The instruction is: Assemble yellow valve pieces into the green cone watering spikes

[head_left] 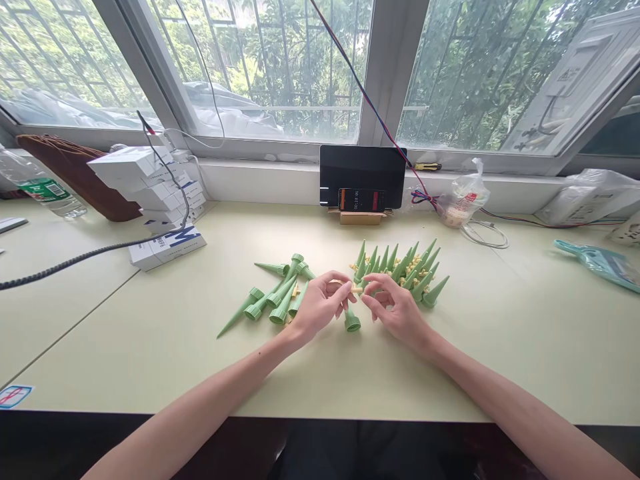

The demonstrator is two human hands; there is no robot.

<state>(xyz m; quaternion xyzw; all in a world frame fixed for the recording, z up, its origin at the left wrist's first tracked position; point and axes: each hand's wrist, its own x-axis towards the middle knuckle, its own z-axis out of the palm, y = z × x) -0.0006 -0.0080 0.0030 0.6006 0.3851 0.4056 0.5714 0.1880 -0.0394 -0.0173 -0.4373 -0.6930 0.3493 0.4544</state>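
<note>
My left hand [320, 303] is closed around a green cone-shaped spike [351, 320], whose round open end points down toward me. My right hand [395, 307] pinches a small yellowish part [356, 289] right at the spike between the two hands. To the left lies a loose pile of green spikes [273, 297] on their sides. Behind my right hand is a second cluster of green spikes [400, 270] with tips pointing up and back, mixed with small yellowish parts.
A pale green table [500, 347] carries a black tablet [363, 175] with a phone [361, 199] on a stand at the back. White boxes [150, 187], a water bottle [43, 190] and a black cable [75, 259] are left. A plastic bag [463, 200] and teal packet [600, 263] are right.
</note>
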